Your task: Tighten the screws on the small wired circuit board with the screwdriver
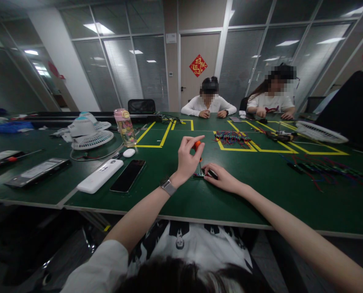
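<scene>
My left hand (188, 156), with a watch on its wrist, is closed around an upright screwdriver (197, 144) with an orange handle. Its thin shaft points down to a small circuit board (199, 175) lying on the green table (175, 199). My right hand (220, 178) rests on the table just right of the shaft, its fingertips pinching the edge of that board. A small dark piece shows beneath the right fingers, too unclear to name. Whether the screwdriver tip sits in a screw is too small to make out.
Left of my hands lie a black phone (128, 175), a white power bank (100, 176), a white case (128, 152), a bottle (125, 130) and a fan (91, 138). Wired boards (232, 138) lie ahead, more wired boards (331, 167) to the right. Two people sit opposite.
</scene>
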